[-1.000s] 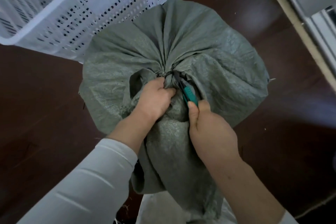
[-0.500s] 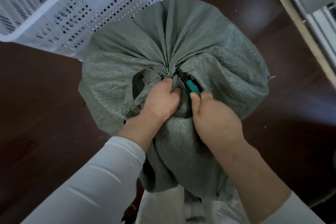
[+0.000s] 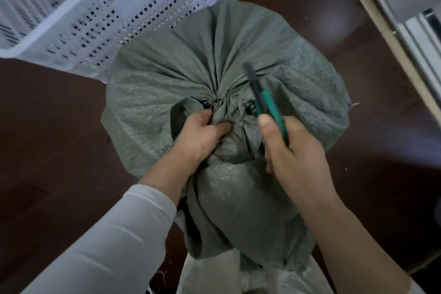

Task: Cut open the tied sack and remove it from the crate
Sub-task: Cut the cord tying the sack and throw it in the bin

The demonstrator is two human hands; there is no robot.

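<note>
Standing on the dark brown floor (image 3: pixel 47 150), grey-green woven sack (image 3: pixel 167 83), full and rounded, far edge against the side wall of a white perforated crate (image 3: pixel 100 14); sack is outside the crate. Mouth gathered into a puckered neck (image 3: pixel 223 105) at centre, loose top cloth falling toward the viewer. Left hand (image 3: pixel 202 136) grips the bunched cloth just below the neck, fingers (image 3: pixel 218 126) curled tight into the folds. Right hand (image 3: pixel 298 157) holds a green-handled cutter (image 3: pixel 268 105), fingers wrapped round the handles, thumb lying along the top. Dark tip points away, raised above the sack just right of the neck; too blurred to tell whether the blades are parted. White sleeve (image 3: pixel 107 246) on left forearm. Pale sheeting (image 3: pixel 207 277) at bottom edge. Grey frame (image 3: pixel 381 7) upper right
</note>
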